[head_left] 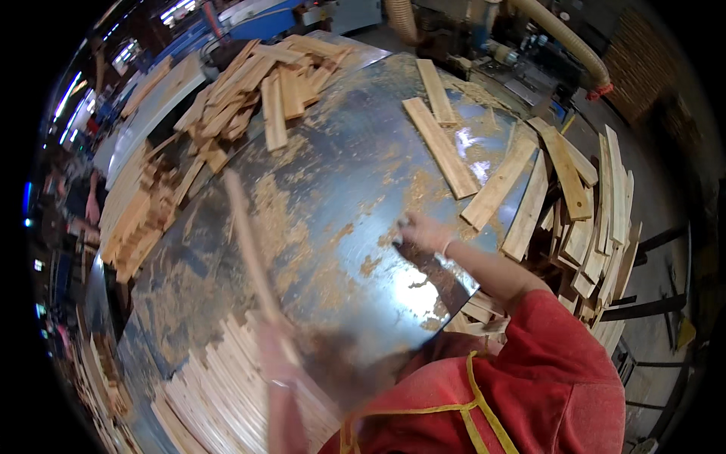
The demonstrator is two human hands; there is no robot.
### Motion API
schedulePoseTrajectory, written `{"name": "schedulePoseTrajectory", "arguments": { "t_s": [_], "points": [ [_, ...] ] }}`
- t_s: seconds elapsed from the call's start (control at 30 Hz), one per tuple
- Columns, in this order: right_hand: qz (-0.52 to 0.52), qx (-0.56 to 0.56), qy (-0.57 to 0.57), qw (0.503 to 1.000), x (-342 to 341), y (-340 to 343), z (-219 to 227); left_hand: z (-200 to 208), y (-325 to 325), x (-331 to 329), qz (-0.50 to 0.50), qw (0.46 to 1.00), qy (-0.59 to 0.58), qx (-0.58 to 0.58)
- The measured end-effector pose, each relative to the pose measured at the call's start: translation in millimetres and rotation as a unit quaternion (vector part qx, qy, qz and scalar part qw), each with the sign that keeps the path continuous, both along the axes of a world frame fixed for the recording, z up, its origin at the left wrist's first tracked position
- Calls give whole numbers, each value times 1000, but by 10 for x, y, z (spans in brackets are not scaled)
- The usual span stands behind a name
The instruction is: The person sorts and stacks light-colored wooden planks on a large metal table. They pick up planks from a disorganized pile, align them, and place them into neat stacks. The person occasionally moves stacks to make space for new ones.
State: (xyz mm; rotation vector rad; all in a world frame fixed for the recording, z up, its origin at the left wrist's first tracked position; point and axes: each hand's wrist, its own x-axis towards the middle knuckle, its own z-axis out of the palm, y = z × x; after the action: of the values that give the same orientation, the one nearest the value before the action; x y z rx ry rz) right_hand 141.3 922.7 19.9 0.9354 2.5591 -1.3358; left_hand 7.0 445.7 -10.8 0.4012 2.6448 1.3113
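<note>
My left hand (280, 352), smeared by motion, grips the near end of a long narrow wooden strip (246, 234). The strip slants up and away over the sawdust-strewn metal table (333, 197). Just below lies a row of pale wooden strips (208, 386), packed side by side and partly hidden by my left forearm. Over the table's right part my right hand (425, 232) reaches out, fingers loosely bent and apart, with dark grey coverings at the tips. Nothing shows between them. Closest to it is a loose board (499, 181) lying at its upper right.
A jumbled heap of wood pieces (242, 83) covers the far left of the table. Stacked pieces (140, 212) stand beside the left edge. Several boards (442, 147) lie at the far right, and more are piled off the right edge (597, 234). A ribbed hose (563, 34) hangs beyond.
</note>
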Motion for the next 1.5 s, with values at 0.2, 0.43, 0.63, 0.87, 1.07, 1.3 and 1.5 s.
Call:
{"name": "schedulePoseTrajectory", "arguments": {
  "t_s": [0.2, 0.43, 0.63, 0.87, 1.07, 1.3, 1.5],
  "points": [
    [-137, 351, -123, 918, 53, 1673, -412, 2132, 1992, -2114, 36, 973, 97, 208],
    [-130, -249, 52, 958, -116, 1533, 196, 334, 3254, -787, -213, 969, -76, -101],
    [-196, 176, 114, 958, -664, 2954, -574, -809, 4337, -148, -286, 920, 253, -93],
    [-269, 329, 35, 905, -1431, 4263, -945, -206, 5747, 345, -544, 767, 223, -257],
    [-260, 294, -80, 916, -1609, 4315, -959, -697, 5422, -22, -359, 870, 249, -229],
    [-239, -606, 409, 639, -857, 3593, -782, 31, 4509, -612, -180, 735, -558, 339],
    [-258, -550, 208, 767, -88, 1885, -329, -715, 3963, -247, -44, 625, -675, 389]
  ]
}}
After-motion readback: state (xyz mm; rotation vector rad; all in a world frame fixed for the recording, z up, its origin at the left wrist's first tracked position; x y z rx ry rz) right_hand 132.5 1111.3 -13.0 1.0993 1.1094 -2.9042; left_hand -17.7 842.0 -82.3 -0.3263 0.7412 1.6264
